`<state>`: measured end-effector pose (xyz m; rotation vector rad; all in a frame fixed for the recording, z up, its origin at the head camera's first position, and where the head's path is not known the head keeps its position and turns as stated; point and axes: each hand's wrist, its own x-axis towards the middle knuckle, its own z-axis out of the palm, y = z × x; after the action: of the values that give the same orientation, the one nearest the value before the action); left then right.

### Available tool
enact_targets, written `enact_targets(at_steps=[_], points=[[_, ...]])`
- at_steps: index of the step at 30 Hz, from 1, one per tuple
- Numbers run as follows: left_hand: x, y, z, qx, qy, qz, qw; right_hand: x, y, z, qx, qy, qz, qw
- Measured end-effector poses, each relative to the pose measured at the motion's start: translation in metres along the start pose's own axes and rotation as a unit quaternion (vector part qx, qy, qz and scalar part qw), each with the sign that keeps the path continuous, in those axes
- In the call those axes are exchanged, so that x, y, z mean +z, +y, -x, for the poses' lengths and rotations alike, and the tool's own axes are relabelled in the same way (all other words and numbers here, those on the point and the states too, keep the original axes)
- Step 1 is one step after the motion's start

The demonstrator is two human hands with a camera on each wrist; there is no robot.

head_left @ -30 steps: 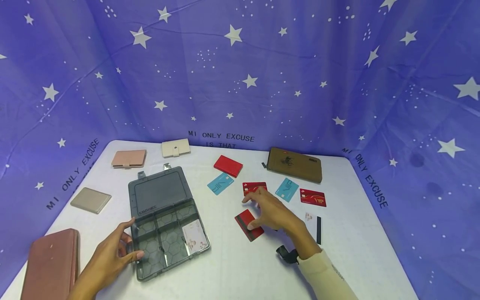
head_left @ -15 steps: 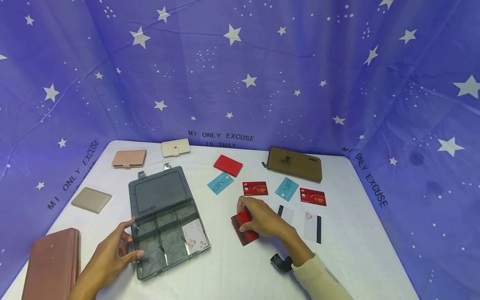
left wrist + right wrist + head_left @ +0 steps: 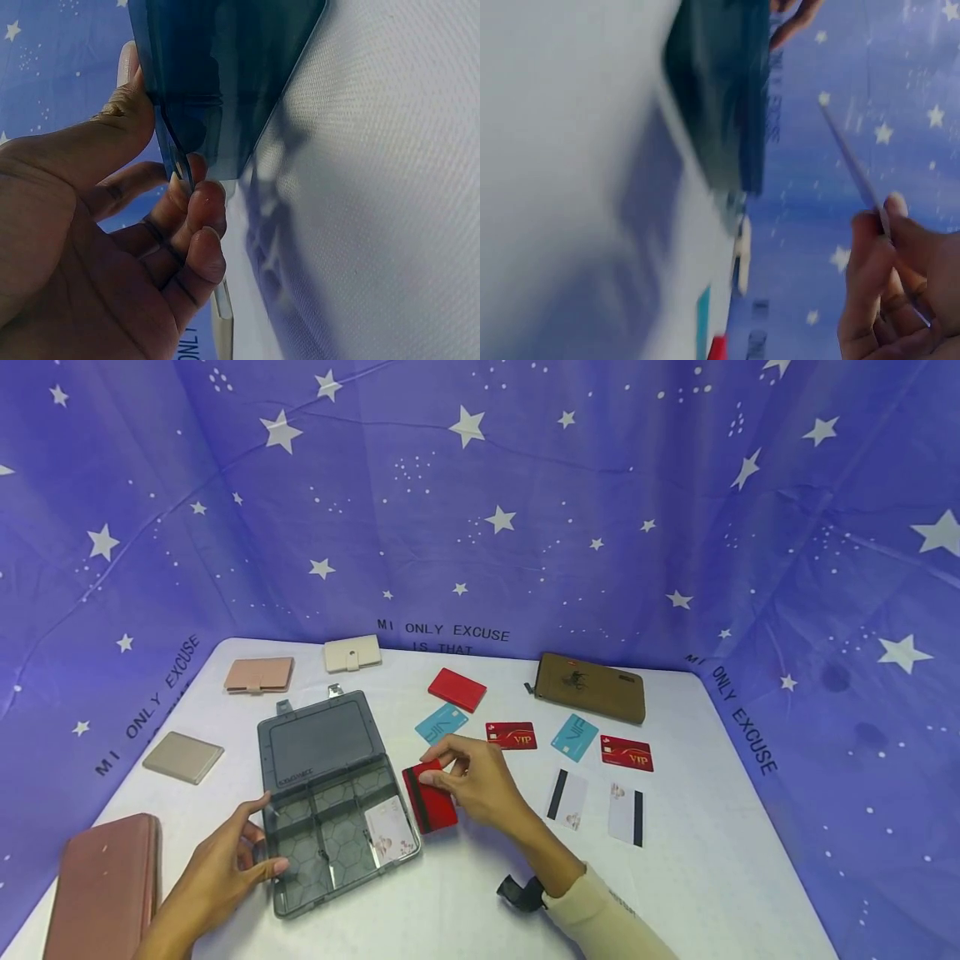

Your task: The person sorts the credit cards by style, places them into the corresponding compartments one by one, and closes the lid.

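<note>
My right hand [image 3: 480, 781] pinches a red card [image 3: 435, 806] with a dark stripe between thumb and fingers, above the table at the right edge of a grey plastic compartment box [image 3: 322, 718]. In the right wrist view the card [image 3: 851, 161] shows edge-on, clear of the table. My left hand [image 3: 217, 868] grips the left side of the box; in the left wrist view the thumb [image 3: 112, 127] is on its rim and the fingers curl at its side. The box's lid is folded back. A white card [image 3: 390, 831] lies in its right front compartment.
Right of the box lie red cards [image 3: 512, 736], blue cards [image 3: 575, 737] and white striped cards [image 3: 567, 799]. A red card holder [image 3: 457, 690] and a brown zip wallet [image 3: 590, 687] are behind. Pink [image 3: 258, 676], cream [image 3: 352, 654] and beige [image 3: 183, 757] holders and a brown case [image 3: 105, 889] stand left.
My right hand has taken the red striped card off the table and carried it left to the box's edge. My left hand has stayed on the box.
</note>
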<state>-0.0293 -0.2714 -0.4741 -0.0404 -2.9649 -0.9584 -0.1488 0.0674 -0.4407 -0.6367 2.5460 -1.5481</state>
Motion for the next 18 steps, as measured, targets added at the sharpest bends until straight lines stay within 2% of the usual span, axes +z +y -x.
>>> enact_targets(at_steps=[5,9,11,14,16,18], points=[[0.001,-0.001,0.000,0.010,0.011,0.002,0.9999,0.025,-0.017,-0.004,0.008,-0.053,-0.106,0.993],[0.002,-0.002,0.000,0.022,0.023,0.007,0.9995,0.047,-0.025,-0.006,-0.011,-0.071,-0.122,0.990],[0.002,-0.002,0.000,0.025,0.025,0.008,0.9993,0.057,-0.027,-0.006,-0.033,-0.071,-0.096,0.992],[0.001,-0.002,0.000,0.024,0.024,0.008,0.9994,0.072,-0.029,-0.007,-0.089,-0.065,-0.021,0.994],[0.001,-0.002,-0.001,0.020,0.022,0.007,0.9995,0.081,-0.030,-0.007,-0.135,-0.057,0.041,0.988],[0.001,-0.002,0.000,0.015,0.017,0.004,0.9997,0.088,-0.030,-0.006,-0.175,-0.048,0.100,0.978]])
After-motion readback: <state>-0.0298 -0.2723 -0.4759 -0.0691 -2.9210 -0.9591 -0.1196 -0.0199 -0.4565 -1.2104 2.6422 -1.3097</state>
